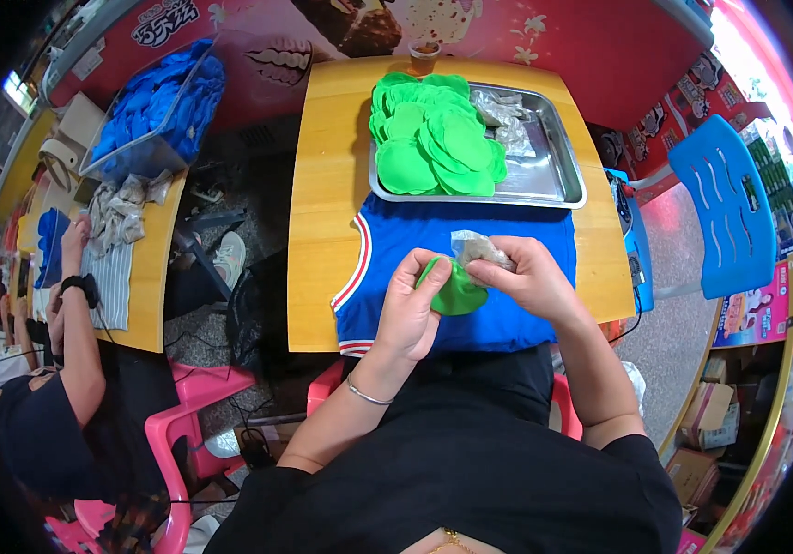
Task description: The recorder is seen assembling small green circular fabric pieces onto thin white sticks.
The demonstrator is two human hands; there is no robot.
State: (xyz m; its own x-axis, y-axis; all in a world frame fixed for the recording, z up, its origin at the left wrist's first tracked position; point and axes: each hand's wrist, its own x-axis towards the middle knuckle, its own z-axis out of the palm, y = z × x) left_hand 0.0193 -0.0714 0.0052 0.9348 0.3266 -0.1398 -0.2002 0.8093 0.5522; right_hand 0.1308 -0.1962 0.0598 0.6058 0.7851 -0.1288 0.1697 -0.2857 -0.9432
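My left hand [407, 312] pinches a green fabric piece [461, 294] between thumb and fingers. In my right hand [533, 282] is a small clear packet with greyish contents [476, 247], its end just above the green fabric. Both hands are over a blue sleeveless jersey [530, 235] with red-and-white trim, spread on the wooden table [318, 231]. Beyond it stands a metal tray [558, 175]. A heap of rounded green fabric pieces [433, 134] fills its left part, and several similar packets [510, 120] lie to the right of the heap.
A cup of brown drink [425, 59] stands at the table's far edge. To the right is a blue plastic chair [724, 208]. On the left, a co-worker's arm [82, 346] reaches over another table, which bears a bin of blue fabric [151, 111] and a pile of packets [119, 212].
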